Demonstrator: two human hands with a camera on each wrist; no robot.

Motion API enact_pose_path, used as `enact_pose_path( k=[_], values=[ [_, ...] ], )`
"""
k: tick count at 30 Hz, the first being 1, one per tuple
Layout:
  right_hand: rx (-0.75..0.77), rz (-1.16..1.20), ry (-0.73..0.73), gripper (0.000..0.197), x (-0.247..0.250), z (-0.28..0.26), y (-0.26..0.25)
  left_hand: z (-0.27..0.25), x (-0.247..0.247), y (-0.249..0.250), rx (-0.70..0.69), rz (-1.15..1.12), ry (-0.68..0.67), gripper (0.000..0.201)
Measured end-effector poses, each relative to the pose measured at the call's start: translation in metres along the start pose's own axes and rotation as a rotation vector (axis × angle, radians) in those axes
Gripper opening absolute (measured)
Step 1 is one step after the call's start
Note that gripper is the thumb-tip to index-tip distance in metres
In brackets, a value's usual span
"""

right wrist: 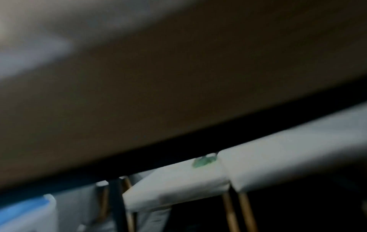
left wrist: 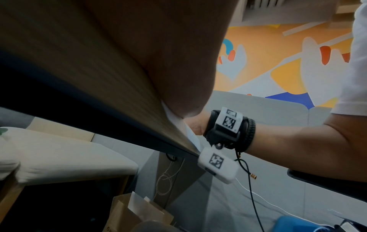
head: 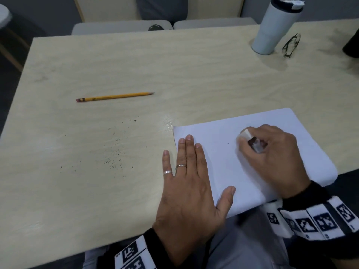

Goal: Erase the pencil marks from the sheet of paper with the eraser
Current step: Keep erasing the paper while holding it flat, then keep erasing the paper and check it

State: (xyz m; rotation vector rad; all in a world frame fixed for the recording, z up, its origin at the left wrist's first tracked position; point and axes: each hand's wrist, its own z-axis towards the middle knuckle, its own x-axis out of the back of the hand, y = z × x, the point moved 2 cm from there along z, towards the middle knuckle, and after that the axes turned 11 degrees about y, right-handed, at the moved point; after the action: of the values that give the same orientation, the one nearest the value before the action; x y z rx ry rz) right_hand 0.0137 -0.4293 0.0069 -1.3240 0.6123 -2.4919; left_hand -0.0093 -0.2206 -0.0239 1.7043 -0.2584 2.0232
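A white sheet of paper lies at the table's near right, its near edge hanging over the table edge. My left hand lies flat with straight fingers across the sheet's left edge. My right hand grips a white eraser in a clear sleeve, its tip pressed on the upper middle of the sheet. A few faint specks show on the paper left of the eraser. In the left wrist view my palm fills the top and the paper peeks beneath it. The right wrist view is blurred and dark.
A yellow pencil lies on the table at far left. Dark eraser crumbs are scattered left of my left hand. A white tumbler and black glasses stand at the far right. Chairs sit beyond the table.
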Motion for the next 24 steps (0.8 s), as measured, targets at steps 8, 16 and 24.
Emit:
enact_pose_path(
  k=[8,16,24],
  values=[
    [0.012,0.003,-0.015,0.02,-0.001,-0.004,-0.001,0.001,-0.001,0.0,0.002,0.008,-0.029,0.1],
    [0.01,0.027,-0.053,0.024,0.0,-0.013,-0.007,0.001,-0.002,0.0,0.002,-0.007,-0.038,0.1],
    [0.054,0.015,-0.086,0.02,-0.001,-0.02,-0.016,0.001,-0.003,0.001,0.002,-0.008,-0.041,0.101]
  ],
)
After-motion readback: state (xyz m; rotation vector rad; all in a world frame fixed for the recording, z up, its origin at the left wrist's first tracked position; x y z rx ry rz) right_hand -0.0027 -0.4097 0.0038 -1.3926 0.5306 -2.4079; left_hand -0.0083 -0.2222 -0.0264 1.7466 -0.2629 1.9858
